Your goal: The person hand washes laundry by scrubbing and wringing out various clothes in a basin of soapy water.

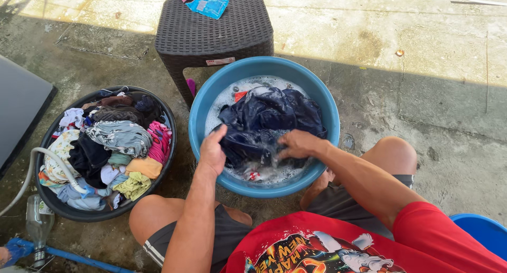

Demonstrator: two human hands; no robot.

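A round blue basin [203, 101] stands on the concrete between my knees, filled with soapy water. Dark navy clothing [269, 114] lies soaked in it. My left hand [213, 150] grips a fold of the navy cloth at the basin's near left rim. My right hand [297, 143] clutches the same cloth toward the near middle, knuckles up, partly in the suds.
A black tub [55, 207] heaped with mixed clothes sits to the left, a grey hose [37, 159] draped over it. A dark wicker stool [211, 33] with a blue sachet [208, 5] stands behind the basin. A clear bottle [38, 223] lies near left; another blue tub [483, 231] is at right.
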